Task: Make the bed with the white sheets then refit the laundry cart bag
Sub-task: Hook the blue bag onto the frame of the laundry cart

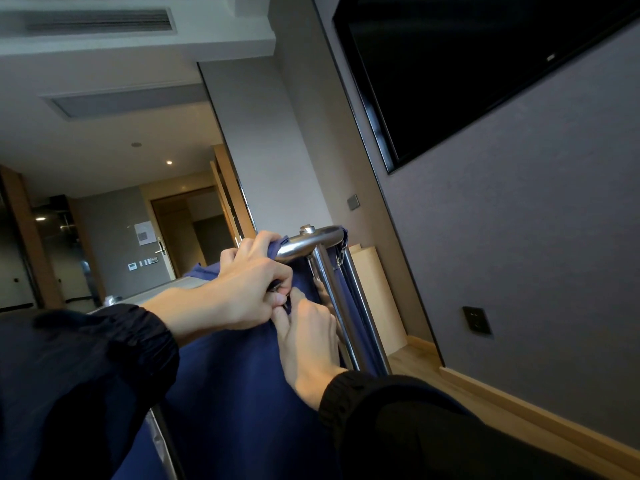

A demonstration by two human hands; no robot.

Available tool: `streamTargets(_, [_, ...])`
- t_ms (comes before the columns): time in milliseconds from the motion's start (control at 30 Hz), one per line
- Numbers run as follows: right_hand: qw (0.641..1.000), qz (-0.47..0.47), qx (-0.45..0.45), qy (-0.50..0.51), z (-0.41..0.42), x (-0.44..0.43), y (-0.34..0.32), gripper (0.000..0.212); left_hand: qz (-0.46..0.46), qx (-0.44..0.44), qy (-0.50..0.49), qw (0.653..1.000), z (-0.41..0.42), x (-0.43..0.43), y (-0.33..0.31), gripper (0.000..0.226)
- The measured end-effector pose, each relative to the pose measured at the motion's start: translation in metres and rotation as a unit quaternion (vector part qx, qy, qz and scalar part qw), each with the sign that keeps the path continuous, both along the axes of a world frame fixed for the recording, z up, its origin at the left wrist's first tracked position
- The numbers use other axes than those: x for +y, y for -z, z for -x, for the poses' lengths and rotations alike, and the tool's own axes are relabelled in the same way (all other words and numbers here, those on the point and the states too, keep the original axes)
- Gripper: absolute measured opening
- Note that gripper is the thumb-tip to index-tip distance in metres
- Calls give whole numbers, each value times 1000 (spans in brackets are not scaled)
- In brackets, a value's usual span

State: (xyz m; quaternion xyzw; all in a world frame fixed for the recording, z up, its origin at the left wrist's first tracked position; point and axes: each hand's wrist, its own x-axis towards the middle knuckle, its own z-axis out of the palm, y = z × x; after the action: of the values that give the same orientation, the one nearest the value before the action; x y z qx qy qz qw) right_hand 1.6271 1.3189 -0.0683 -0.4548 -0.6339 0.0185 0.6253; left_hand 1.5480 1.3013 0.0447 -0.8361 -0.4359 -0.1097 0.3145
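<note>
Hands at the cart bag's (225, 393) corner.
Left hand (249, 282) and right hand (308, 337) both pinch its hem; steel posts (337, 306) run 11 to 5 o'clock.

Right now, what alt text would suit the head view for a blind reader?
The left hand and right hand pinch the blue bag at a corner of the steel frame. A dark TV hangs on the wall at right.

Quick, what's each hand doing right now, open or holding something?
Left hand: grip closed on the blue laundry bag by the cart frame corner.
Right hand: pinching the same bag just below.
</note>
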Motion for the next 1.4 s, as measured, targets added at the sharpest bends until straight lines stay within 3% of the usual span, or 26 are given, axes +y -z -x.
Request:
streamTargets(467, [999,3,-44,15,-1,-1,-1,30,-26,43,13,999,5,3,-1,9])
streamTargets(567, [999,-1,-38,8,-1,3,1,30,-25,73,11,997,8,1,-4,2])
streamTargets(867, [1000,5,-25,1,1,2,2,43,-8,193,-23,981,6,-6,-23,20])
streamTargets(967, [999,-5,-43,14,0,4,5,49,-7,181,-42,982,2,-3,-20,10])
streamTargets(1133, [998,-18,-54,23,0,5,6,64,-2,146,-26,989,3,1,-17,16])
streamTargets(1400, [999,-20,-28,-25,-4,5,-3,41,29,128,-29,991,0,1,-17,13])
